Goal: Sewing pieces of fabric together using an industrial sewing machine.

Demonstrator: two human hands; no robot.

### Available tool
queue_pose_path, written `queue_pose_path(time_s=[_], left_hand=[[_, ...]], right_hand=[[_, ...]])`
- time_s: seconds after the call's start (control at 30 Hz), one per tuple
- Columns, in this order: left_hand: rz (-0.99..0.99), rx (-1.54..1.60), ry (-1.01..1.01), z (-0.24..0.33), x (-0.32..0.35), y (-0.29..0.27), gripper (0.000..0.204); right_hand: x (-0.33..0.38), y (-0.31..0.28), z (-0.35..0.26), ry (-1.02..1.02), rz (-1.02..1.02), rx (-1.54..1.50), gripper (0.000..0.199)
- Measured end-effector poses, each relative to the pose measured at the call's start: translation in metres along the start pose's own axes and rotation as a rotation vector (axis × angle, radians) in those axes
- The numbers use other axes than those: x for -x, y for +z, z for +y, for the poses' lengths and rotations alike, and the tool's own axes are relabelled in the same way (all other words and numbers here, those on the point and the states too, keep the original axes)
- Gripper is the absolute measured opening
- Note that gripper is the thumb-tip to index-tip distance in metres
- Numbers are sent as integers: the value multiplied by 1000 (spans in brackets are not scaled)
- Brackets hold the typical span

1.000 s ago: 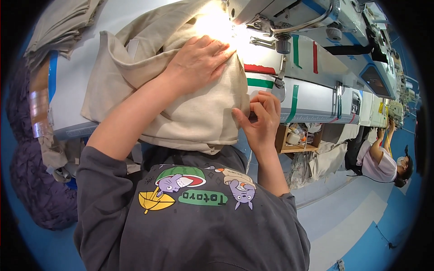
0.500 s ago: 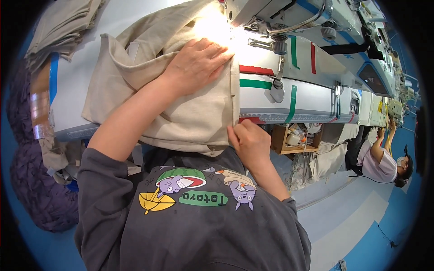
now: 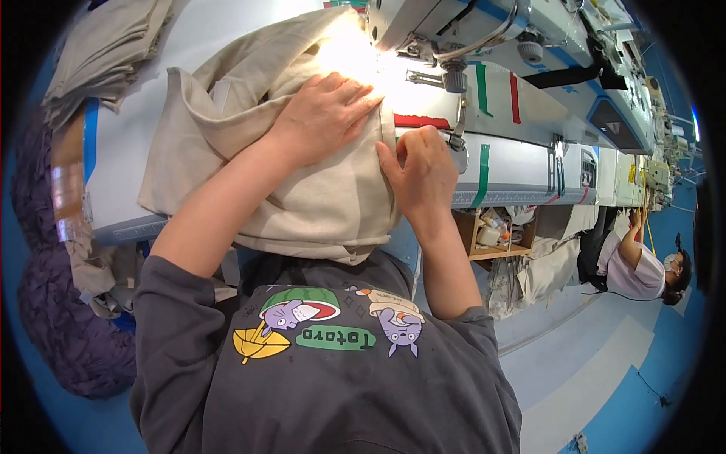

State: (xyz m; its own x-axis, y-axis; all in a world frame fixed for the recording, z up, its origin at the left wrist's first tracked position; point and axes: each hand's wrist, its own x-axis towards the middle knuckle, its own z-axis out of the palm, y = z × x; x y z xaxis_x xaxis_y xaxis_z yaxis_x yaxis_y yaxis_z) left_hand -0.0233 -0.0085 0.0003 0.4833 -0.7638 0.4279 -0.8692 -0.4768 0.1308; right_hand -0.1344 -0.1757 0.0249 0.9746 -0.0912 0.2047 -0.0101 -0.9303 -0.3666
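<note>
A beige piece of fabric (image 3: 302, 200) lies over the sewing machine's white bed, its lower folds hanging toward my lap. My left hand (image 3: 324, 119) rests flat on it, fingers stretched toward the brightly lit needle area. Along the fabric's right edge, my right hand (image 3: 420, 166) pinches the cloth between thumb and curled fingers. The sewing machine (image 3: 454, 76) stands beyond and to the right of the cloth. Glare hides the needle and the far end of the fabric.
A stack of folded beige pieces (image 3: 106, 53) lies at the far left. Dark purple fabric (image 3: 68, 318) is heaped below it. Right of my right hand, an open wooden box (image 3: 503, 234) holds small items under the table. Another person (image 3: 635, 265) works at the far right.
My right hand has moved up along the fabric's right edge, from near the table's front edge toward the needle area. The left hand stays nearly in place on the cloth.
</note>
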Motion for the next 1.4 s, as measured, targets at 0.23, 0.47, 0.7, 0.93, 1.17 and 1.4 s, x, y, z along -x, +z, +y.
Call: queue_pose_path(time_s=[0.23,0.47,0.7,0.93,1.17,1.4], left_hand=[[-14,39,-27,0,0,-1,39],[9,37,-12,1,0,-4,32],[-31,112,-3,-3,-3,-3,46],[-6,117,-17,-11,-11,-3,47],[-25,112,-36,-14,-13,-3,43],[-21,52,32,-14,-12,-2,37]], right_hand=[[0,4,-1,-180,36,-44,17],[-7,3,7,-423,-45,-62,10],[-11,1,8,-441,-113,-27,9],[-18,4,7,-394,-59,-63,14],[-20,3,6,-376,-49,-82,15],[-25,4,8,-399,-27,-91,15]])
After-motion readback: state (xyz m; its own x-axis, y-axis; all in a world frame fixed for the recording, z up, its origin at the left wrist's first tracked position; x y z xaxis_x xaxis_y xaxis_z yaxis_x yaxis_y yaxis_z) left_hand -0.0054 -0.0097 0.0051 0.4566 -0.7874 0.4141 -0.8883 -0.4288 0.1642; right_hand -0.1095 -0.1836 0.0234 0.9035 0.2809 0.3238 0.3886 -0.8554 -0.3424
